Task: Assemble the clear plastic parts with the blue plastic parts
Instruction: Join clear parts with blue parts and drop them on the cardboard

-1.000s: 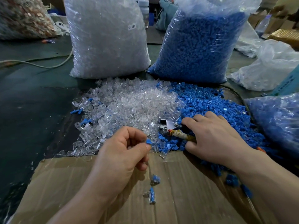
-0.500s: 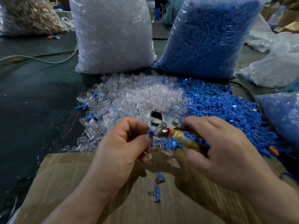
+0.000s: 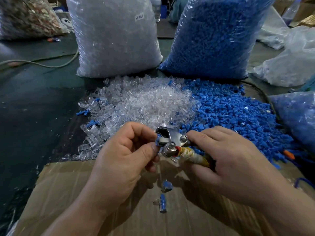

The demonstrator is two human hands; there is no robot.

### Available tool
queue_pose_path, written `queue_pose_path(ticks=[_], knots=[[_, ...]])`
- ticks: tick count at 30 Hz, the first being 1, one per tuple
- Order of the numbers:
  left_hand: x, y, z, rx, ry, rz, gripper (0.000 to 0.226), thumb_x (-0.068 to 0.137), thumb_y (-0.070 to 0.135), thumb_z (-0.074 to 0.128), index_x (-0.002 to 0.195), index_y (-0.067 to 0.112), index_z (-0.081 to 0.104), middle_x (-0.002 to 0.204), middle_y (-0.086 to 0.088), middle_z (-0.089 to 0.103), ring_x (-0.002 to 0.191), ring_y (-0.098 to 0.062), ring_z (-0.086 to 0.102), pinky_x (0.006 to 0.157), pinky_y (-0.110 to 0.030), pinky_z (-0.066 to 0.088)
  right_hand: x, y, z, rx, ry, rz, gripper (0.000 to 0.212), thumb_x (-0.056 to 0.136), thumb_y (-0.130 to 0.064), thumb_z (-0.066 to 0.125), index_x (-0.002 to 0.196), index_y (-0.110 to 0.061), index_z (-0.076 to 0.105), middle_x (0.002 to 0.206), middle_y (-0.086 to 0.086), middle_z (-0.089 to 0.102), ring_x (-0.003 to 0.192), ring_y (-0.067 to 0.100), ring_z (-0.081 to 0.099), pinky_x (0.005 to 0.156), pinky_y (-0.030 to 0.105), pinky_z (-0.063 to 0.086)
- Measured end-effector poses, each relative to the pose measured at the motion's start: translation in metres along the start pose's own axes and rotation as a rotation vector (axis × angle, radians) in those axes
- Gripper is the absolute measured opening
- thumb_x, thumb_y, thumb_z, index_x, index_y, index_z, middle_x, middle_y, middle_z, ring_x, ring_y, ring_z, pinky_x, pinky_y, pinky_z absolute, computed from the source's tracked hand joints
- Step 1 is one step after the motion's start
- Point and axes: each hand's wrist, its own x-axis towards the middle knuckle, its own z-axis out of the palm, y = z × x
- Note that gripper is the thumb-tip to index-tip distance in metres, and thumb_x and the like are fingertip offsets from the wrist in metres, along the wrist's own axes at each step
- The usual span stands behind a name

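Pinched a small blue part [image 3: 158, 142] between thumb and forefinger of the left grip [image 3: 122, 160], clenched on it and set against the head of a metal tool [image 3: 172, 137]. Wrapped the right grip [image 3: 226, 160] round the tool's taped handle, grasping it just right of centre. Could not confirm a clear part inside the pinch.

Hazards, as judged from this position:
- Nipped fingertip, given the left thumb lying right at the tool head during any squeeze.
- Crushed or skewed joint, caused by a part seated off-axis in the head.
- Dropped part, owing to small size and a light pinch. Expected a fall onto the cardboard sheet [image 3: 85, 193] or into the heaps beyond.
- Wrong pick-up, owing to the clear-part heap [image 3: 144, 103] touching the blue-part heap [image 3: 238, 113], with stray blue pieces mixed into the clear side.
- Scattered finished work: left two joined pieces [image 3: 166, 186] loose on the cardboard, directly below both wrists, open to a sweep.

Markings:
- Read "SJ 017" on a white sticker [image 3: 139, 17] on the clear-parts bag [image 3: 115, 40], far left of centre.
- Found no legible writing on the blue-parts bag [image 3: 213, 36], far right, nor on the tool.
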Motion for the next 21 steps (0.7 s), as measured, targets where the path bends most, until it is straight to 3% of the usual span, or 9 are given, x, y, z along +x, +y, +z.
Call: queue_pose_path(ticks=[6, 12, 15, 18, 21], knots=[[-0.002, 0.001, 0.001, 0.058, 0.015, 0.011, 0.020, 0.077, 0.010, 0.068, 0.084, 0.029, 0.069, 0.071, 0.000, 0.067, 0.059, -0.016, 0.064, 0.055, -0.023, 0.054, -0.001, -0.003, 0.001, 0.035, -0.016, 0.032, 0.055, 0.076, -0.053, 0.047, 0.116, -0.022, 0.068, 0.078, -0.010, 0.063, 0.072, 0.016, 0.060, 0.065, 0.025, 0.039], [-0.004, 0.009, 0.004, 0.126, 0.039, -0.007, 0.016, 0.081, 0.013, 0.075, 0.084, 0.028, 0.069, 0.070, -0.002, 0.068, 0.059, -0.016, 0.065, 0.055, -0.024, 0.055, -0.002, -0.003, 0.000, 0.061, -0.008, 0.069, 0.047, 0.076, -0.056, 0.048, 0.110, -0.029, 0.067, 0.079, -0.016, 0.062, 0.073, 0.010, 0.059, 0.067, 0.024, 0.040], [-0.002, 0.011, 0.002, 0.187, 0.081, -0.081, 0.027, 0.087, -0.002, 0.067, 0.080, 0.024, 0.067, 0.063, -0.003, 0.066, 0.052, -0.016, 0.063, 0.051, -0.022, 0.053, 0.003, 0.008, 0.002, -0.032, 0.053, 0.120, 0.055, 0.078, -0.065, 0.043, 0.115, -0.029, 0.063, 0.089, -0.015, 0.064, 0.082, 0.012, 0.058, 0.074, 0.029, 0.043], [-0.001, 0.012, 0.002, 0.209, 0.078, -0.200, 0.019, 0.086, -0.004, 0.063, 0.081, 0.015, 0.064, 0.053, -0.003, 0.062, 0.043, -0.012, 0.057, 0.041, -0.018, 0.045, 0.018, 0.024, 0.007, -0.171, 0.030, 0.237, 0.066, 0.078, -0.071, 0.043, 0.124, -0.027, 0.059, 0.103, -0.006, 0.066, 0.098, 0.022, 0.055, 0.084, 0.041, 0.043], [-0.003, 0.011, 0.006, 0.260, 0.039, -0.256, 0.015, 0.085, -0.001, 0.062, 0.084, 0.013, 0.064, 0.050, -0.004, 0.062, 0.041, -0.009, 0.055, 0.040, -0.017, 0.044, 0.027, 0.033, 0.014, -0.223, -0.025, 0.306, 0.071, 0.075, -0.074, 0.040, 0.128, -0.028, 0.055, 0.111, -0.003, 0.064, 0.106, 0.024, 0.052, 0.091, 0.042, 0.037]])
